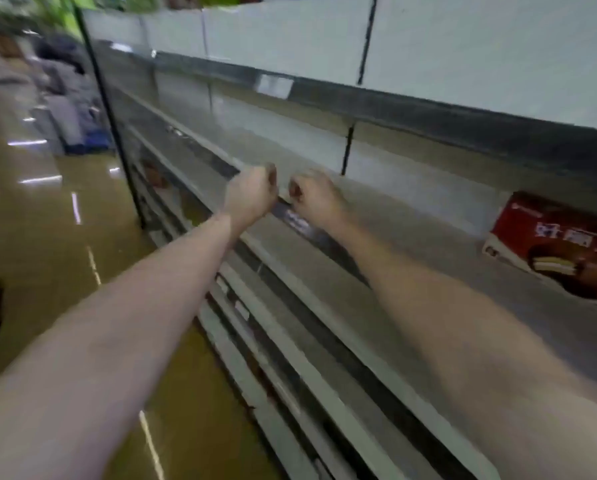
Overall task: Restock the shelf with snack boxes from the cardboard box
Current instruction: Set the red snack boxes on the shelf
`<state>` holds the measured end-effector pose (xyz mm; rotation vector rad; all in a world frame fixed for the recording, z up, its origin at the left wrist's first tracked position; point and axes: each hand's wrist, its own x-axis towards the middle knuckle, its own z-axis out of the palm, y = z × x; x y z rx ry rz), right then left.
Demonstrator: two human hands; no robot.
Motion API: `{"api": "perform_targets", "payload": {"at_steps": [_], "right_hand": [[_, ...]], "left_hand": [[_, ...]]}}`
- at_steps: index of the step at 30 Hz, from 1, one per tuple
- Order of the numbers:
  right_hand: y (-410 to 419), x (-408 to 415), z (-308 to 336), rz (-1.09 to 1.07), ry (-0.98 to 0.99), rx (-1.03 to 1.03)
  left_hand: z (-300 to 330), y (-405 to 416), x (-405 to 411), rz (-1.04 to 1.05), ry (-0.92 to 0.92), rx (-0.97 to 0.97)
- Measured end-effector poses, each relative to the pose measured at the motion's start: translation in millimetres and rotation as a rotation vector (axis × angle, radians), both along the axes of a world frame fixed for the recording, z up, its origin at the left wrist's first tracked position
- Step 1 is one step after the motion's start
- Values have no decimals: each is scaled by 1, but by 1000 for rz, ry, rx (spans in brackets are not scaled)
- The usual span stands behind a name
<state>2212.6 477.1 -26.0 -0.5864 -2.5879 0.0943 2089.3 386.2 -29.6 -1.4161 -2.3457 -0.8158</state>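
Both hands, left [250, 195] and right [316, 199], are curled at the shelf [411, 230] front edge; whether anything is pinched cannot be told. 1 snack box [553, 244] is seen far right on the shelf. Risk: box knocked off by hurried reaching.

Shelf [411, 216]: grey metal, long, multi-tiered, with a dark price rail along each front edge. Image is motion-blurred. Snack box [553, 244]: red carton, white edge, pictured chocolate-coated pie and white lettering. It lies on the shelf surface toward the shelf's right end, front face tilted upward, partly cut off by the frame edge.
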Motion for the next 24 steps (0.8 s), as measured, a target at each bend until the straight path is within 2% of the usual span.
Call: {"api": "perform_targets", "payload": {"at_steps": [4,8,13,17,21,24], "right_hand": [[-79,-78,-30,297,-80,17],[-187,-109,-88,601,-174,-52],[-337,-91,-175,908,-439,-163],[-427,-46,-225,1095,-519,-245],[-490,2,-244,1201,-542,-399],[-524,32,-257,1284,-654,-432]], "left_hand": [[-35,-124,-53,289,-90,-74],[-93,-254,-50,595,-227,-234],[-167,-415,27,890,-421,-304],[-202,-522,112,1118,-552,-299],[-210,-581,187,1219,-603,-231],[-217,-611,226,1302,-644,-280]]}}
